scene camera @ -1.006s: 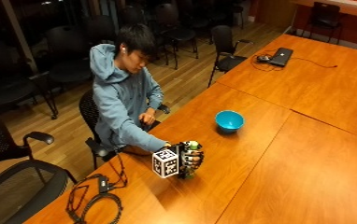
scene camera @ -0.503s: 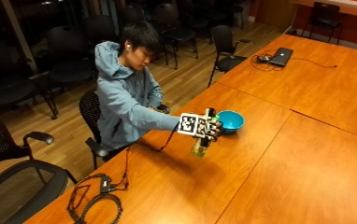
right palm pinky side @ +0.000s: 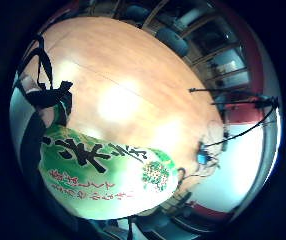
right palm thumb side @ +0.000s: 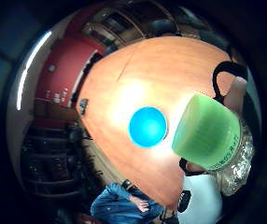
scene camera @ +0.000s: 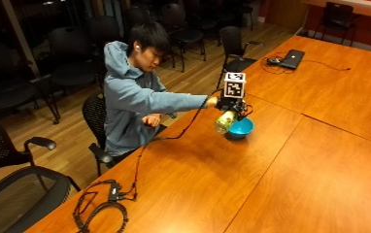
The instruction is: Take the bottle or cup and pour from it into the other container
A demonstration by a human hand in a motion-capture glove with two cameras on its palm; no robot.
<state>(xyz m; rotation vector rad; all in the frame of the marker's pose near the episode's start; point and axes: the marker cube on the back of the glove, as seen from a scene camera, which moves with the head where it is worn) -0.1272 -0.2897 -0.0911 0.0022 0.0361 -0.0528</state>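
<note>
A long wooden table (scene camera: 314,160) fills most of the scene, with one person seated at its edge, right arm stretched out over it. Far down the table lies one black laptop (scene camera: 292,58) with a cable, and a bundle of black cable (scene camera: 105,204) rests near the close end. Nothing stands between the hand and the bowl. There is one blue bowl (scene camera: 240,128) on the table and one green-labelled bottle (scene camera: 225,121), held in the air just beside and above the bowl's near rim, tilted. The gloved right hand (scene camera: 227,103) grips the bottle, fingers curled round its body. The bottle's green cap (right palm thumb side: 203,130) is on.
</note>
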